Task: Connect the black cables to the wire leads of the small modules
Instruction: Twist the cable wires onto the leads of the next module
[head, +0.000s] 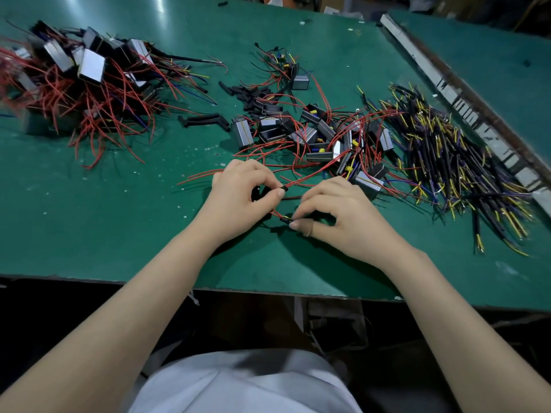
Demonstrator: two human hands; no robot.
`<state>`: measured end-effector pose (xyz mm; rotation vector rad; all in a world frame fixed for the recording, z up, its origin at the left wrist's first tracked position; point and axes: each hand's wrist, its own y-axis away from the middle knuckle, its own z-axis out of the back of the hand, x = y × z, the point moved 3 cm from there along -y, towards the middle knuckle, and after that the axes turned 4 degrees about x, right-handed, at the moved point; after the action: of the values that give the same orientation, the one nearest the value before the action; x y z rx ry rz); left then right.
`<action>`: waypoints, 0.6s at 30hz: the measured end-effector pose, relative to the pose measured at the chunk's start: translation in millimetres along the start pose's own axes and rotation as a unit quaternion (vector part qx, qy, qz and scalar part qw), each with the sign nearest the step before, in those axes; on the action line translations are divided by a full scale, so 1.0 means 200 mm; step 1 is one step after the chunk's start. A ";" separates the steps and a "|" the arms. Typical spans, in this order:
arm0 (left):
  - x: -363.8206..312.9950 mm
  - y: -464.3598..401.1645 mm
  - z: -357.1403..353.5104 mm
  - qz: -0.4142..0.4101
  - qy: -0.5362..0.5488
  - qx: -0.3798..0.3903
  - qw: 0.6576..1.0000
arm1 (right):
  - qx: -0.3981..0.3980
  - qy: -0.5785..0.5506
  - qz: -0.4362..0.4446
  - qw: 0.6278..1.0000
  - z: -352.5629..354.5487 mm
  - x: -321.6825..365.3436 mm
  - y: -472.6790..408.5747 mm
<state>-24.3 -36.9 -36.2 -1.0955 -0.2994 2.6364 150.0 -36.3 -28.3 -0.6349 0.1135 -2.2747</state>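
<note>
A green surface (125, 204) fills the view, worn and flecked with scraps, with a second green board and a metal rail (465, 105) at the far right.

The left hand (241, 192) pinches a black sleeve end (284, 188) where a red lead (313, 177) comes out; its fingers (278, 192) are curled tight, and something dark sits inside the palm that cannot be made out. The right hand (334, 213) pinches the tip of a black cable (286, 219) between thumb and forefinger, just where yellow and red wire ends meet it. The two hands are near each other, low over the surface, close to its front edge.

By the look of it, one joint is being made at this moment, and whether the wires are already twisted together cannot be told.

As for progress: a big heap (77, 81) of modules with long red leads lies far left, seemingly the finished pile, though that is a guess. A smaller scatter of modules (316, 135) sits just beyond the hands, and a thick pile of black cables (456, 162) with yellow tips lies to the right. Loose black sleeves (250, 96) lie behind. With so many cables and modules unjoined, much remains.
</note>
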 end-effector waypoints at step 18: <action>-0.01 0.02 0.00 -0.018 0.042 0.009 0.999 | -0.198 -0.282 -0.189 0.920 -0.13 0.02 -0.04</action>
<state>-23.7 -41.1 -36.6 -1.1810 -0.2737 2.5489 130.2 -35.3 -46.7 -1.6222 0.1834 -2.3396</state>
